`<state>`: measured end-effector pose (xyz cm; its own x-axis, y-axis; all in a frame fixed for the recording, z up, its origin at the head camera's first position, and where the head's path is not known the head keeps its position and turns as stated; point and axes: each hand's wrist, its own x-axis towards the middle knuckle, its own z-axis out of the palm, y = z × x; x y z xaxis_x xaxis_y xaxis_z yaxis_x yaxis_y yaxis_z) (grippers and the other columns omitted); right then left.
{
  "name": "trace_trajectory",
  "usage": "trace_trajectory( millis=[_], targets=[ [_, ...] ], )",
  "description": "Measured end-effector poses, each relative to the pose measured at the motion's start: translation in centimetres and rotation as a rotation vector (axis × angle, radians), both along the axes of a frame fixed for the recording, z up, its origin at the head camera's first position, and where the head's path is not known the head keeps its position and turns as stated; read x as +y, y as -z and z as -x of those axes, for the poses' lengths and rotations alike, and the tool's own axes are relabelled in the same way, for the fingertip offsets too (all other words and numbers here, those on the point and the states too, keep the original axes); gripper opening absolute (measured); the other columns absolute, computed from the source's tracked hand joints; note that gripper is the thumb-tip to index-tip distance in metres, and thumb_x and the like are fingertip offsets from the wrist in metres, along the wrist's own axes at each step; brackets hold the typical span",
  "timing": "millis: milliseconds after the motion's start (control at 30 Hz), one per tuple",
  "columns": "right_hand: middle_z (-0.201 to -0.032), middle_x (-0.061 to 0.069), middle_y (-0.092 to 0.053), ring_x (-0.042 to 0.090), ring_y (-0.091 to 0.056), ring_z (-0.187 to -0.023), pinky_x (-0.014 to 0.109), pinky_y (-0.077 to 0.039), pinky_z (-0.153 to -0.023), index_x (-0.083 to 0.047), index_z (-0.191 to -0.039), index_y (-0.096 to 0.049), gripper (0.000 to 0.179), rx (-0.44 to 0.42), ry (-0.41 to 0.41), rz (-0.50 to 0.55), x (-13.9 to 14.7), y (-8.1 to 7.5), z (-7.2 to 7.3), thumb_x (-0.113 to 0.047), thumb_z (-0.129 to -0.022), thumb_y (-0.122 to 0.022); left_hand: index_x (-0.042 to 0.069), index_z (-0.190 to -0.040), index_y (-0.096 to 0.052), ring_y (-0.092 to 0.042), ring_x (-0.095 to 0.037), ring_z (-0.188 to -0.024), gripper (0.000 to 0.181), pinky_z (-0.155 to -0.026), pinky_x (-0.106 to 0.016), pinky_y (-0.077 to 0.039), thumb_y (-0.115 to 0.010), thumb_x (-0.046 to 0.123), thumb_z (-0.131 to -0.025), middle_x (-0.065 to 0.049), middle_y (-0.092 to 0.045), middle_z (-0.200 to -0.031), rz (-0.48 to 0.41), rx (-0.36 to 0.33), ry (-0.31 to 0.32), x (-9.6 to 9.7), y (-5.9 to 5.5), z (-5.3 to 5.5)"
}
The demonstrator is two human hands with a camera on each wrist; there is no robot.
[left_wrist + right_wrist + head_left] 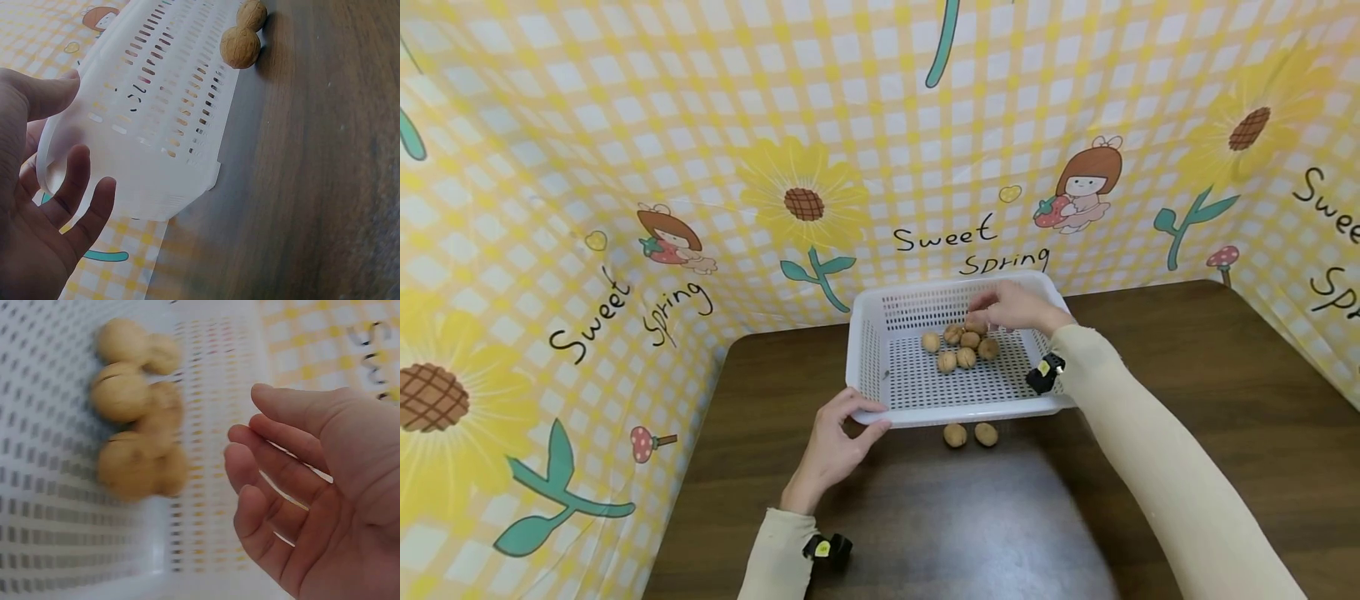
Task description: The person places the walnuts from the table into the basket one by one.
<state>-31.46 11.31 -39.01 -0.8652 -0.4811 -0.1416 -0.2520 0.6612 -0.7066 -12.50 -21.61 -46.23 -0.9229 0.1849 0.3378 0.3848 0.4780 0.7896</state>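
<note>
A white perforated plastic basket (970,413) stands at the back of the table, with several walnuts (966,357) grouped on its floor. At the basket's front left corner, my left hand (833,437) grips the rim; in the left wrist view its thumb and fingers lie on opposite sides of the basket wall (137,162). My right hand (1018,307) reaches into the basket over the walnuts. The right wrist view shows its fingers loosely bent with nothing between them, apart from the blurred walnuts (122,392).
Two walnuts, one on the left (955,435) and one on the right (986,434), lie on the dark wooden table (940,525) in front of the basket. Behind the table hangs a yellow checked cloth (880,108). Each wrist carries a small black device (1045,373).
</note>
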Motion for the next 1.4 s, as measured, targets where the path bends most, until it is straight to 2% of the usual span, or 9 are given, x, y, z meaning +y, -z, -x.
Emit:
trace_trajectory(
  millis=[233,333,433,633,833,967,1033,1133,1400],
  targets=[
    [-0.129,0.014,-0.076,0.02,-0.07,-0.085,0.036,-0.055,-0.071,-0.01,-0.132,-0.075,0.036,0.175,-0.024,0.01,0.2,-3.4,-2.2,-0.033,-0.105,-0.068,0.022,-0.107,-0.081,-0.066,-0.012,-0.102,0.016,-0.088,-0.048,-0.056,-0.085,0.016,-0.092,0.005,-0.072,-0.105,-0.002,0.01,0.006,-0.1,0.1,0.0],
    [-0.129,0.01,-0.077,0.02,-0.066,-0.078,0.031,-0.05,-0.066,-0.014,-0.126,-0.079,0.031,0.284,-0.006,0.061,-0.1,-4.0,-4.0,-0.034,-0.104,-0.07,0.022,-0.106,-0.081,-0.066,-0.012,-0.103,0.016,-0.088,-0.044,-0.056,-0.085,0.016,-0.092,0.005,-0.071,-0.104,-0.005,0.016,0.005,0.0,0.1,0.0],
    [-0.116,0.007,-0.08,0.019,-0.06,-0.07,0.03,-0.045,-0.059,-0.015,-0.119,-0.081,0.025,0.338,-0.012,0.149,-0.2,-4.0,-6.2,-0.031,-0.102,-0.073,0.02,-0.106,-0.081,-0.067,-0.013,-0.103,0.016,-0.088,-0.041,-0.056,-0.085,0.015,-0.091,0.004,-0.072,-0.104,-0.015,0.022,0.005,0.1,0.1,0.0],
    [-0.083,0.001,-0.077,0.008,-0.057,-0.061,0.024,-0.045,-0.052,-0.015,-0.106,-0.083,0.011,0.437,-0.1,0.38,0.0,-1.8,-10.7,-0.015,-0.097,-0.078,0.02,-0.107,-0.082,-0.067,-0.014,-0.106,0.017,-0.089,-0.042,-0.057,-0.085,0.016,-0.091,0.003,-0.073,-0.108,-0.017,0.017,0.011,0.2,0.1,0.0],
    [-0.09,0.003,-0.08,0.001,-0.056,-0.058,0.017,-0.047,-0.053,-0.014,-0.098,-0.082,0.027,0.656,-0.226,0.639,-0.2,1.9,-14.2,0.008,-0.082,-0.08,0.022,-0.106,-0.082,-0.066,-0.013,-0.102,0.017,-0.086,-0.045,-0.056,-0.085,0.015,-0.091,0.004,-0.072,-0.104,-0.02,0.024,-0.002,0.2,-0.1,-0.1],
    [-0.09,0.004,-0.078,0.001,-0.056,-0.058,0.013,-0.045,-0.052,-0.012,-0.097,-0.08,0.028,0.718,-0.32,0.724,-0.3,4.5,-16.4,0.01,-0.08,-0.082,0.021,-0.106,-0.081,-0.067,-0.012,-0.104,0.017,-0.087,-0.041,-0.056,-0.085,0.015,-0.091,0.004,-0.073,-0.106,-0.011,0.021,0.002,0.3,0.1,-0.1],
    [-0.091,0.003,-0.078,0.0,-0.056,-0.059,0.012,-0.045,-0.052,-0.013,-0.099,-0.079,0.028,0.709,-0.345,0.703,-0.2,5.8,-17.2,0.008,-0.082,-0.083,0.021,-0.106,-0.081,-0.066,-0.012,-0.104,0.017,-0.087,-0.042,-0.057,-0.085,0.015,-0.091,0.003,-0.073,-0.107,-0.008,0.017,0.003,0.4,0.2,-0.1],
    [-0.095,-0.001,-0.078,-0.007,-0.055,-0.061,0.01,-0.046,-0.055,-0.017,-0.108,-0.079,0.031,0.669,-0.317,0.571,0.4,7.4,-17.9,0.001,-0.084,-0.086,0.022,-0.106,-0.082,-0.066,-0.012,-0.103,0.017,-0.087,-0.047,-0.057,-0.085,0.015,-0.091,0.004,-0.073,-0.107,-0.01,0.012,-0.002,0.4,0.2,-0.2],
    [-0.111,0.002,-0.08,-0.014,-0.057,-0.064,0.013,-0.05,-0.06,-0.012,-0.12,-0.078,0.032,0.602,-0.263,0.186,2.0,9.3,-17.4,-0.015,-0.089,-0.087,0.021,-0.107,-0.082,-0.066,-0.012,-0.101,0.017,-0.085,-0.05,-0.056,-0.085,0.014,-0.091,0.004,-0.072,-0.106,-0.011,0.017,-0.005,0.1,0.1,-0.1]
  ],
)
